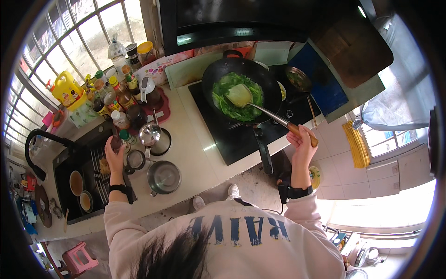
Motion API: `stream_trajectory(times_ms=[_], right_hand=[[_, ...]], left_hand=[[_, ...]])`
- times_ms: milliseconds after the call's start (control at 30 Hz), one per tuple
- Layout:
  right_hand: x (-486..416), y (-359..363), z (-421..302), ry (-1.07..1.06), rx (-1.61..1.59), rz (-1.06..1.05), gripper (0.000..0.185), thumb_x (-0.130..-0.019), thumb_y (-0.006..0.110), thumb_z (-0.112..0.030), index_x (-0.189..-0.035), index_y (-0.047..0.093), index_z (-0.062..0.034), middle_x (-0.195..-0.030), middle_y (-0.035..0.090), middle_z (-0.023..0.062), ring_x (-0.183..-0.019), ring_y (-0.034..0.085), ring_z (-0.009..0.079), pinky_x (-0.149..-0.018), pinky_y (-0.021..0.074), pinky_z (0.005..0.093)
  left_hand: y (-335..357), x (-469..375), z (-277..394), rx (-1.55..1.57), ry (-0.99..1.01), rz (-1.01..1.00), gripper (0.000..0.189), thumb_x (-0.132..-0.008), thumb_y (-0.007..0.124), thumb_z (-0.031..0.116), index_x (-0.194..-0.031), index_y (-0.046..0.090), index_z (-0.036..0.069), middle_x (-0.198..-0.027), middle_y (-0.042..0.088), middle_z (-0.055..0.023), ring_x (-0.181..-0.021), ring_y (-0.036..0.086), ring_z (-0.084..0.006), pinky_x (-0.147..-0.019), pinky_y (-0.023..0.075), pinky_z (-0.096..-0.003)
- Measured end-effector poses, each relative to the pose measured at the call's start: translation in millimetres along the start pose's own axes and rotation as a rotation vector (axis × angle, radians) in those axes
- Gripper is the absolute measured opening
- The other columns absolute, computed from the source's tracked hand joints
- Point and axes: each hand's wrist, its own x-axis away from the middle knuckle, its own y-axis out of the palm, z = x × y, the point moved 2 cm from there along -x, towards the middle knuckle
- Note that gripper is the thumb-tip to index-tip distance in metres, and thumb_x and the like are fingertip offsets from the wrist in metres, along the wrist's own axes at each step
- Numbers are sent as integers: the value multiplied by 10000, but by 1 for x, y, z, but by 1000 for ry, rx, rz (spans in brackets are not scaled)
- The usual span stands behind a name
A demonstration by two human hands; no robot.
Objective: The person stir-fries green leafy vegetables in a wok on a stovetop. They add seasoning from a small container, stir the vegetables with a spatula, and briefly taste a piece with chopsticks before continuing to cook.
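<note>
My right hand (302, 141) grips the wooden handle of a long metal wok spatula (268, 112). Its broad head lies among green leafy vegetables (223, 104) in a black wok (271, 83) on the cooktop. Over at the counter's left, by the sink edge, my left hand (114, 157) has its thumb and fingers around a small dark jar (116, 142); the jar's lower part is hidden. Close to that hand are a green-capped shaker (127, 136), a small dark-rimmed pot (135, 160) and an open steel saucepan (164, 177).
Several sauce bottles (122, 94) crowd the counter beneath the barred window. The black sink (62, 198) holds two bowls (76, 183). A shiny lidded metal pot (150, 134) stands near the bottles. The wok handle (264, 153) juts over the counter's front edge. Right of the wok sits a small pan (298, 78).
</note>
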Motion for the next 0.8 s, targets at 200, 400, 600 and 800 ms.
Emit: stream_trajectory(times_ms=[200, 400, 600, 800], right_hand=[[-14, 30, 8, 11, -99, 3, 232, -900, 667, -122, -1056, 658, 49, -866, 707, 190, -698, 716, 243, -666, 625, 332], [-30, 6, -9, 49, -56, 106, 239, -895, 670, -188, -1009, 676, 22, -837, 709, 184, -671, 714, 233, -632, 617, 315], [-43, -15, -15, 31, 49, 4, 211, -900, 661, -171, -993, 689, 17, -823, 711, 168, -663, 710, 216, -617, 610, 301], [-67, -15, 3, 74, 88, -132, 177, -899, 668, -121, -995, 683, 27, -808, 699, 154, -660, 704, 203, -613, 610, 303]], left_hand=[[-17, 3, 18, 13, 34, 18, 660, -900, 728, 194, -1471, 423, 68, -1418, 472, -187, -1323, 456, -339, -1051, 429, -426], [-63, 38, 109, 255, -108, 426, 488, -1009, 584, 199, -1434, 437, 11, -1389, 506, -162, -1261, 515, -287, -1038, 440, -395], [-6, 110, 245, 700, -132, 37, 148, -988, 535, 85, -1057, 630, -4, -988, 639, -68, -879, 587, -148, -827, 486, -296], [115, 153, 354, 994, -583, -1103, 528, -1006, 581, 411, -1306, 546, -23, -1146, 643, -127, -1044, 654, -224, -920, 548, -370]])
